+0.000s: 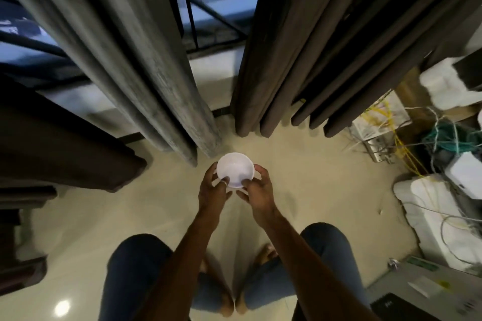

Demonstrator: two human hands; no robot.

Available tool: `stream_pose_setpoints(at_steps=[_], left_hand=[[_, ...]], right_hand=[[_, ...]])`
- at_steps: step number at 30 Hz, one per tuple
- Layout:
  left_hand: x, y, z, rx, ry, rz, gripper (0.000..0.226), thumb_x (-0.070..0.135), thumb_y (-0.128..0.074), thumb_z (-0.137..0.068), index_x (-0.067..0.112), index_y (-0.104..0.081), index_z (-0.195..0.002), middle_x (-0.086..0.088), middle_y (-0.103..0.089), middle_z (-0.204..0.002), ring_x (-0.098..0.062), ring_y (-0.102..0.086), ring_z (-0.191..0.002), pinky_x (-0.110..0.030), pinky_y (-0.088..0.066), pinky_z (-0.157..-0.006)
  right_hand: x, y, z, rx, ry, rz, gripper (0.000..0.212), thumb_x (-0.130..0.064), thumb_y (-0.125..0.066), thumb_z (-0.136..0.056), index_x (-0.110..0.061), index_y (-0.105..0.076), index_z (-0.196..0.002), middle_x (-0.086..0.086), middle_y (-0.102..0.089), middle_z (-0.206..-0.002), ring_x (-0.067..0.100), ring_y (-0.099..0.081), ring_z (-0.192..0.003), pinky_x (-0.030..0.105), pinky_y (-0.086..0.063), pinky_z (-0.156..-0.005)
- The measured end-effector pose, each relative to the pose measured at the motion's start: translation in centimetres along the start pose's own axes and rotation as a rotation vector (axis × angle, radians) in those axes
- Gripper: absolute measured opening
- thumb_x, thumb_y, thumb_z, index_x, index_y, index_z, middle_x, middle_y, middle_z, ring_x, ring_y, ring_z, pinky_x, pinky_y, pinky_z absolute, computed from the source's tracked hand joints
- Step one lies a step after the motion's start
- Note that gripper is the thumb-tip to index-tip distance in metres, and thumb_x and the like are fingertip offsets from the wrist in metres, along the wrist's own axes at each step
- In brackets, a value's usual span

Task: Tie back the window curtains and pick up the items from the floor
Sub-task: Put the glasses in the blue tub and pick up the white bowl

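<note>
A small white bowl (235,168) is held over the beige floor (313,177), just in front of the curtains. My left hand (212,190) grips its left rim, thumb inside the bowl. My right hand (257,190) grips its right rim, fingers curled round the edge. The grey curtain (125,47) hangs on the left and the brown curtain (326,41) on the right, both loose down to the floor. Window glass and bars (208,0) show in the gap between them.
A tangle of yellow, green and white cables (422,135) with white foam blocks (443,216) and boxes crowds the right side. Dark furniture (52,143) stands at the left. My knees and bare feet are below the hands.
</note>
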State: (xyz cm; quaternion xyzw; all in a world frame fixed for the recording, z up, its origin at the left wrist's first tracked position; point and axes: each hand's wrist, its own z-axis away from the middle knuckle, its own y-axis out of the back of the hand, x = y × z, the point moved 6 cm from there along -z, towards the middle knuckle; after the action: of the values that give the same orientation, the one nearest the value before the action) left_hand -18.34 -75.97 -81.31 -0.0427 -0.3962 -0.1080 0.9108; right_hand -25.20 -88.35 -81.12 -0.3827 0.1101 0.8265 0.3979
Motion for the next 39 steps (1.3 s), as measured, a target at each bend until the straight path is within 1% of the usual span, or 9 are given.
stream_pose_setpoints(at_steps=[4, 8, 13, 18, 24, 28, 32, 36, 39], left_hand=[[6.6, 0.3, 8.8, -0.001, 0.021, 0.086, 0.055, 0.011, -0.06, -0.096, 0.031, -0.046, -0.145, -0.005, -0.046, -0.138, -0.034, -0.054, -0.12, -0.048, -0.059, -0.089], [12.5, 1.0, 17.7, -0.036, -0.058, 0.123, 0.05, 0.023, -0.056, -0.101, 0.031, -0.042, -0.149, -0.005, -0.047, -0.145, -0.032, -0.054, -0.124, -0.046, -0.057, -0.094], [17.5, 1.9, 25.9, -0.071, -0.027, 0.214, 0.046, 0.025, -0.056, -0.101, 0.031, -0.047, -0.146, -0.006, -0.049, -0.147, -0.029, -0.058, -0.123, -0.044, -0.058, -0.09], [20.8, 2.8, 31.5, -0.037, 0.039, 0.281, 0.048, 0.033, -0.064, -0.096, 0.032, -0.05, -0.142, -0.008, -0.053, -0.141, -0.03, -0.062, -0.118, -0.044, -0.059, -0.087], [22.5, 4.5, 33.9, -0.034, 0.031, 0.302, 0.046, 0.04, -0.068, -0.092, 0.024, -0.058, -0.134, -0.009, -0.061, -0.134, -0.029, -0.066, -0.113, -0.041, -0.059, -0.084], [24.1, 5.2, 34.7, -0.054, -0.032, 0.293, 0.039, 0.035, -0.061, -0.097, 0.021, -0.057, -0.134, -0.009, -0.063, -0.131, -0.029, -0.067, -0.11, -0.036, -0.058, -0.079], [25.3, 5.3, 35.8, -0.018, -0.106, 0.303, 0.037, 0.034, -0.058, -0.1, 0.021, -0.056, -0.134, -0.008, -0.063, -0.129, -0.029, -0.066, -0.11, -0.038, -0.057, -0.082], [24.2, 5.8, 37.1, 0.032, -0.118, 0.327, 0.038, 0.035, -0.059, -0.099, 0.024, -0.055, -0.135, -0.008, -0.063, -0.13, -0.03, -0.066, -0.111, -0.046, -0.057, -0.093], [22.4, 7.2, 38.4, 0.079, -0.119, 0.314, 0.04, 0.035, -0.059, -0.099, 0.023, -0.054, -0.136, -0.008, -0.061, -0.132, -0.03, -0.066, -0.111, -0.047, -0.057, -0.093]], right_hand=[[-6.0, -1.3, 8.8, -0.03, -0.026, -0.086, 0.048, -0.008, -0.072, -0.086, -0.033, -0.055, -0.123, 0.009, -0.054, -0.134, 0.036, -0.058, -0.119, 0.031, -0.059, -0.073], [-11.7, -1.9, 17.9, -0.057, -0.075, -0.168, 0.045, -0.009, -0.069, -0.092, -0.033, -0.052, -0.126, 0.01, -0.055, -0.133, 0.035, -0.058, -0.119, 0.034, -0.061, -0.079], [-16.7, -2.3, 26.9, -0.056, -0.162, -0.29, 0.044, -0.006, -0.071, -0.088, -0.029, -0.058, -0.123, 0.014, -0.062, -0.131, 0.038, -0.063, -0.118, 0.043, -0.06, -0.09], [-20.3, -3.2, 33.2, -0.042, -0.158, -0.36, 0.045, -0.009, -0.071, -0.088, -0.027, -0.057, -0.126, 0.013, -0.067, -0.126, 0.034, -0.067, -0.114, 0.041, -0.06, -0.088], [-22.0, -4.8, 36.4, -0.078, -0.144, -0.342, 0.046, -0.012, -0.071, -0.088, -0.023, -0.056, -0.13, 0.008, -0.072, -0.118, 0.03, -0.068, -0.112, 0.044, -0.056, -0.097], [-23.2, -5.4, 36.8, -0.141, -0.116, -0.273, 0.047, -0.011, -0.071, -0.087, -0.021, -0.055, -0.131, 0.008, -0.073, -0.116, 0.027, -0.07, -0.11, 0.039, -0.056, -0.093], [-24.3, -5.8, 37.0, -0.194, -0.089, -0.25, 0.046, -0.011, -0.072, -0.087, -0.021, -0.058, -0.129, 0.009, -0.072, -0.118, 0.03, -0.069, -0.11, 0.038, -0.057, -0.091], [-23.6, -5.8, 37.8, -0.247, -0.092, -0.222, 0.046, -0.013, -0.074, -0.085, -0.02, -0.059, -0.128, 0.011, -0.073, -0.117, 0.033, -0.069, -0.111, 0.044, -0.055, -0.096], [-21.6, -5.6, 38.9, -0.257, -0.108, -0.198, 0.045, -0.014, -0.074, -0.085, -0.019, -0.059, -0.127, 0.013, -0.07, -0.12, 0.035, -0.068, -0.111, 0.042, -0.059, -0.089]])
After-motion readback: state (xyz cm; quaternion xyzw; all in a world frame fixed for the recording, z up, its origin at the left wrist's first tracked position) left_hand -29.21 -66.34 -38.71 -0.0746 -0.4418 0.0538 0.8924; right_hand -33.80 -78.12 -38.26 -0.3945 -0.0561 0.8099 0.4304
